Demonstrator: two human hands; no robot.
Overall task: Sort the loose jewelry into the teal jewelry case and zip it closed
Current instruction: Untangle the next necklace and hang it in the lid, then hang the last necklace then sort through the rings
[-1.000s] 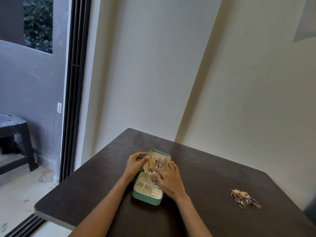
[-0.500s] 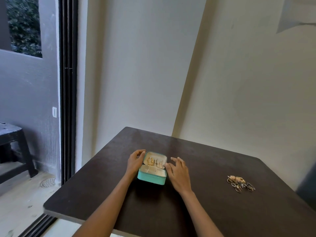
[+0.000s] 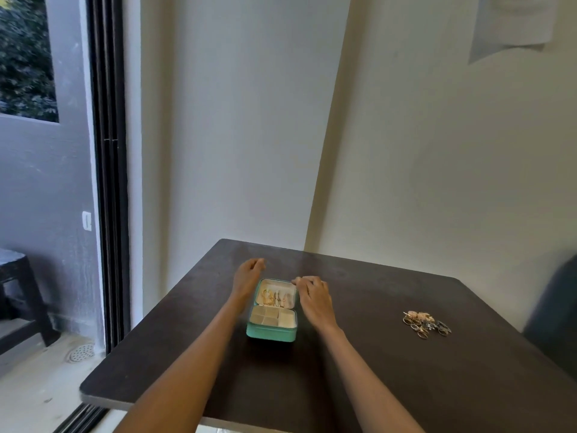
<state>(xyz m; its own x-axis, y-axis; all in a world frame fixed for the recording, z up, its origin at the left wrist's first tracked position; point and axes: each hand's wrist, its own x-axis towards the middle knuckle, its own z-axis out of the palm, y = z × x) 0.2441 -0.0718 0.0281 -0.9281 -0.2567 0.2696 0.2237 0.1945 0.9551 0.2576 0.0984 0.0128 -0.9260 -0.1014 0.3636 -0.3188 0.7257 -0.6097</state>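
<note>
Head view looks forward-down over the table (image 3: 406,385).

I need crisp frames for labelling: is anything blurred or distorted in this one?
Head view: both hands, left hand and right hand, smear slightly at the fingertips; the jewelry pile is small and soft; the wide lens tilts the wall corner and door frame; daylight comes from the left.

No readable text, label, brand or number is seen. A paper sheet (image 3: 515,23) is taped on the wall at upper right, but any print on it is too faint to be read.
</note>
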